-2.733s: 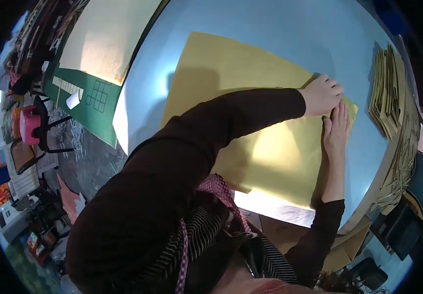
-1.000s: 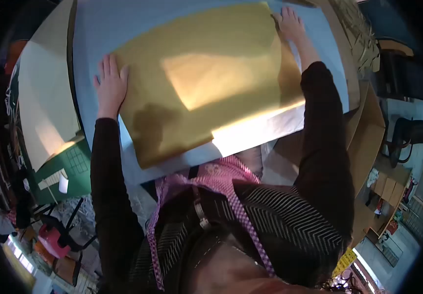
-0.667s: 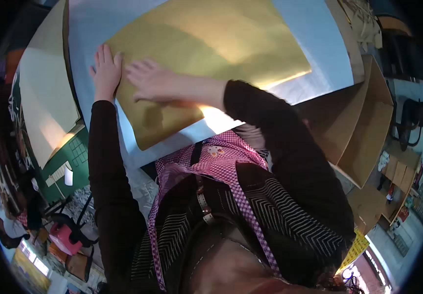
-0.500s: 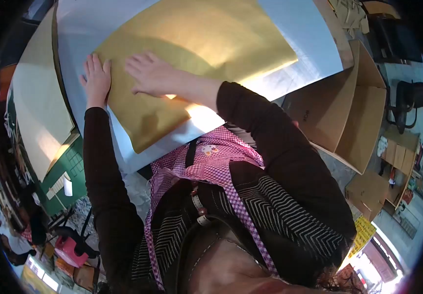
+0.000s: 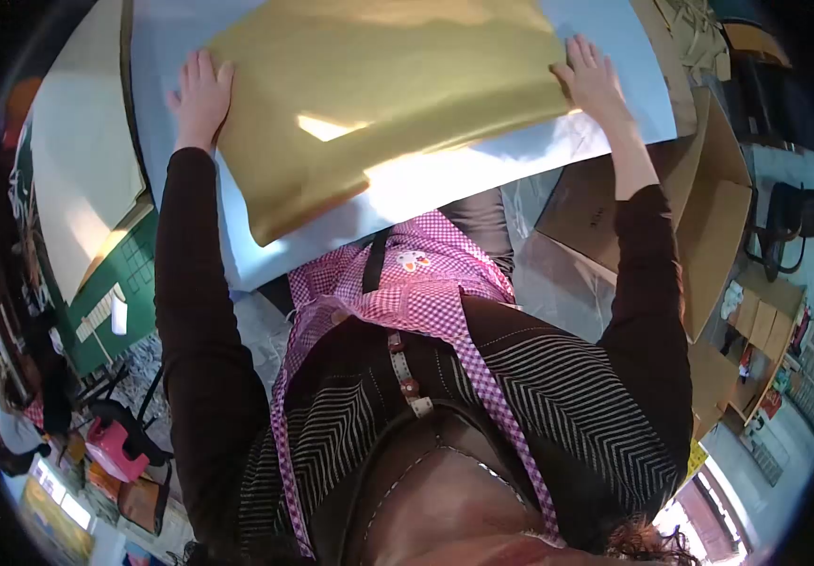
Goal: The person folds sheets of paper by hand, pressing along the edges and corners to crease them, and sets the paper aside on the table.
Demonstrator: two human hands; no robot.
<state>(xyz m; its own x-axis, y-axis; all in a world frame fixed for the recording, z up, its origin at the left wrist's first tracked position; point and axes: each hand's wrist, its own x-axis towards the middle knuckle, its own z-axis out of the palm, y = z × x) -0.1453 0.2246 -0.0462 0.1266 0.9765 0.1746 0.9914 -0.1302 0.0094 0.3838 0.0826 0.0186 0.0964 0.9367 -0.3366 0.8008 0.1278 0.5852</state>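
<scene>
A large sheet of golden-brown paper [image 5: 407,71] lies over a pale blue-white sheet [image 5: 176,38] on the work surface. My left hand [image 5: 203,96] rests flat at the left edge of the golden sheet, fingers pointing away from me. At the sheet's right edge, my right hand [image 5: 598,85] lies with its fingers spread, the thumb touching the sheet. The near edge of the golden sheet looks slightly raised and wavy, and bright sunlight falls along it. I cannot tell whether either palm presses on the golden sheet or on the pale one beneath.
An open cardboard box [image 5: 614,208] stands at the right, beside the work surface. On the left, cream sheets [image 5: 86,141] overlap a green cutting mat [image 5: 133,274]. A black chair [image 5: 789,217] is at the far right. Something pink [image 5: 115,448] sits at lower left.
My right hand has moved right across the golden sheet, from near my left hand to the right edge. My left hand stays at the left edge. The camera view has shifted slightly.
</scene>
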